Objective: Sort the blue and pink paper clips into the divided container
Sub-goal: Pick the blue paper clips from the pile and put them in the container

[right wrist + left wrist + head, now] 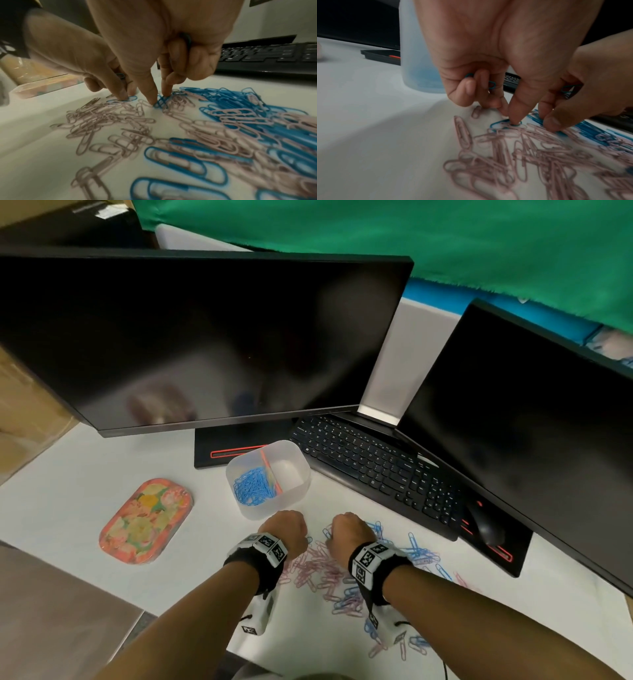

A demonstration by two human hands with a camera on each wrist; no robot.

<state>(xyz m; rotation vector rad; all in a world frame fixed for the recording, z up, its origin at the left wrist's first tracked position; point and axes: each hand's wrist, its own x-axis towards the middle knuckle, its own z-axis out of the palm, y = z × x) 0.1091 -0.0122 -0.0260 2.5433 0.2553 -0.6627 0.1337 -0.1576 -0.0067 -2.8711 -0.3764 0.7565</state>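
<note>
Hands work just before the container (274, 510); left hand (286, 530) and right hand (346, 530) each stash blue clips (240, 102) in curled fingers while fingertips pin another, likely batching.

No word, brand name or number can be read in any of the three views. Black-and-white square code markers (368, 557) are printed on the white blocks of the bands worn at both wrists, but they carry no letters or digits. White legends are printed on the keys of the black keyboard (373, 470) toward the worktop's far right, yet they are too small and blurred to be made out. A white label (106, 213) is stuck on a dark box beyond the worktop's far left corner; whatever is printed on it cannot be told.
</note>
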